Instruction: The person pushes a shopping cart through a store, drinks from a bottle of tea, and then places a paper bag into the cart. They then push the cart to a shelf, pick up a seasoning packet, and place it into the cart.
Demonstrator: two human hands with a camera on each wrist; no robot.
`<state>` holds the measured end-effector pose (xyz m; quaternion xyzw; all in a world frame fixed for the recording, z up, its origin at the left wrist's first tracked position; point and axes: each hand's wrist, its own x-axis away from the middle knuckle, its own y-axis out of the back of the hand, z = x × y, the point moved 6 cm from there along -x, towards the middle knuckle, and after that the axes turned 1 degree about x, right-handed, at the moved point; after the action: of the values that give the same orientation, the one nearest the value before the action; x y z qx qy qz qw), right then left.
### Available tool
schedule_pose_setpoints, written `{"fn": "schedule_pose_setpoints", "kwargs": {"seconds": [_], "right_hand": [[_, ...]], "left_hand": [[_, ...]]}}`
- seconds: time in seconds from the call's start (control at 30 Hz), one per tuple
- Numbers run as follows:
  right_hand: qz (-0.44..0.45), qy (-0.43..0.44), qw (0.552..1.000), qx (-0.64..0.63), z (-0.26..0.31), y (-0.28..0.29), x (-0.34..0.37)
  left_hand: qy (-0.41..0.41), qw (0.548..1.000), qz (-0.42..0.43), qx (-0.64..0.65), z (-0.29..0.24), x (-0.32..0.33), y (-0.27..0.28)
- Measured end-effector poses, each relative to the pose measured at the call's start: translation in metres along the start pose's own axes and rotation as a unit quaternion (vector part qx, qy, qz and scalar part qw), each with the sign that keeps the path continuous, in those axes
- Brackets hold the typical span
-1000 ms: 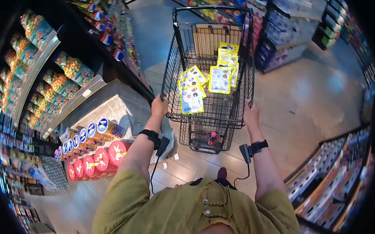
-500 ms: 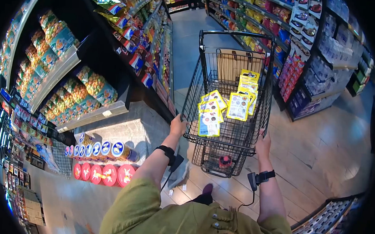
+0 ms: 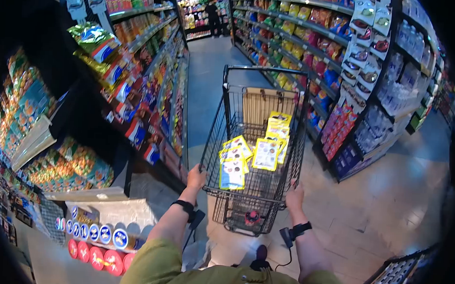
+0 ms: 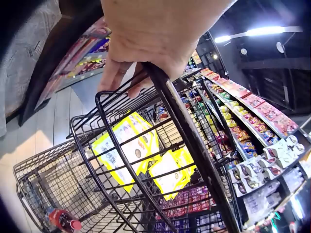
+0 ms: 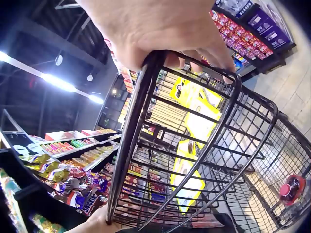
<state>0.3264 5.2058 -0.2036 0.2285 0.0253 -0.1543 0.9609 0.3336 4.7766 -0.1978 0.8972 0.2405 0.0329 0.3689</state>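
A black wire shopping cart [image 3: 266, 69] stands ahead of me. My left hand [image 3: 196, 178] grips its near left corner, and in the left wrist view the fingers [image 4: 111, 76] curl over the wire rim. At the near right corner my right hand [image 3: 294, 195] holds the rim; its fingertips show past the bar in the right wrist view. Yellow-edged flat packets lie in the upper basket as a left pile [image 3: 232, 173] and a right pile [image 3: 265, 155]. On the lower rack lies a bottle with a red cap [image 3: 252, 217].
Shelves of snack bags [image 3: 137, 115] line the left of an aisle [image 3: 205, 65], with more bagged goods [image 3: 293, 38] on its right. Clear jars [image 3: 94, 232] and red-lidded tins [image 3: 96, 258] stand low at left. A display of bottled packs [image 3: 381, 118] stands right. A person [image 3: 212, 17] is far ahead.
The head view has tilted up, showing more of the aisle and the person at its end. The cart now faces into the aisle, and the jars and tins have slipped lower. Both hands keep their grip.
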Motion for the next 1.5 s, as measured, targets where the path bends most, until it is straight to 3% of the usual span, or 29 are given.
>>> {"fn": "schedule_pose_setpoints", "kwargs": {"seconds": [0.17, 0.3, 0.37, 0.43, 0.57, 0.67, 0.7, 0.77, 0.83, 1.03, 1.1, 1.17, 1.3, 1.43, 1.5], "right_hand": [[0.004, -0.022, 1.000, -0.012, 0.016, -0.029, -0.039], [-0.004, 0.002, 1.000, 0.011, 0.004, -0.062, -0.088], [0.020, -0.043, 0.999, -0.007, 0.016, -0.065, -0.106], [0.026, 0.003, 1.000, -0.017, 0.022, -0.077, -0.128], [0.038, 0.001, 0.999, -0.018, 0.037, -0.100, -0.170], [0.047, -0.013, 0.999, -0.023, 0.036, -0.127, -0.201], [0.047, -0.004, 0.999, -0.025, 0.031, -0.141, -0.218], [0.048, 0.006, 0.998, -0.027, 0.026, -0.164, -0.242], [0.041, 0.066, 0.997, -0.021, 0.033, -0.177, -0.266], [0.085, -0.008, 0.995, -0.047, 0.053, -0.228, -0.328], [0.062, 0.022, 0.997, -0.036, 0.062, -0.247, -0.356], [0.062, 0.019, 0.997, -0.033, 0.067, -0.265, -0.376], [0.075, 0.016, 0.996, -0.055, 0.085, -0.310, -0.415], [0.056, 0.041, 0.997, -0.031, 0.106, -0.353, -0.452], [0.077, 0.029, 0.996, -0.021, 0.115, -0.371, -0.474]], "left_hand": [[0.031, 0.999, 0.015, -0.023, -0.004, -0.048, -0.004], [0.068, 0.998, 0.014, 0.014, 0.027, -0.096, -0.030], [0.041, 0.999, -0.002, -0.005, 0.001, -0.104, -0.028], [0.079, 0.996, -0.007, 0.031, 0.000, -0.120, -0.031], [0.093, 0.995, -0.009, 0.041, -0.012, -0.156, -0.035], [0.064, 0.996, -0.045, 0.042, -0.009, -0.193, -0.041], [0.084, 0.994, -0.015, 0.073, -0.009, -0.207, -0.044], [0.043, 0.998, -0.039, -0.035, -0.001, -0.237, -0.048], [0.066, 0.997, -0.024, 0.021, -0.005, -0.261, -0.052], [0.039, 0.997, -0.054, 0.023, 0.008, -0.338, -0.065], [0.052, 0.996, -0.048, 0.057, 0.016, -0.369, -0.073], [0.116, 0.992, -0.035, 0.032, 0.037, -0.401, -0.083], [0.085, 0.996, -0.022, 0.010, -0.005, -0.442, -0.058], [0.064, 0.996, -0.056, 0.024, 0.017, -0.504, -0.064], [0.051, 0.996, -0.056, 0.050, 0.059, -0.546, -0.081]]}}
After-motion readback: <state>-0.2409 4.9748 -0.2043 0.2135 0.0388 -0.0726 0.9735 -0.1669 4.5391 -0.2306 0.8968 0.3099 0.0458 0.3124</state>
